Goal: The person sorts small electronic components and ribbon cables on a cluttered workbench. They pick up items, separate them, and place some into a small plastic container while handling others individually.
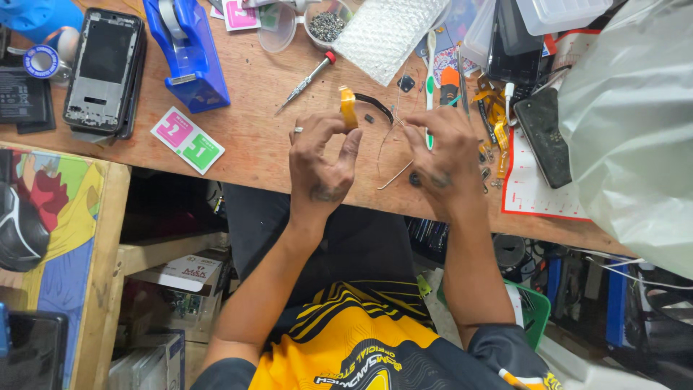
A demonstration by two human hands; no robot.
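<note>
My left hand (321,162) pinches a small orange flex-cable strip (349,107) between thumb and fingers, held upright over the wooden workbench (253,137). A ring shows on one finger. My right hand (440,155) is beside it, fingers curled around a thin tool with a green and white handle (430,81), near a black curved cable (375,105). Thin wires lie under both hands.
A blue tape dispenser (186,50), an opened phone frame (103,68), a red-tipped screwdriver (307,81), a pink and green wipe packet (188,139), bubble wrap (386,32), a cup of screws (327,25), a dark phone (545,137), and a plastic bag (635,130) crowd the bench.
</note>
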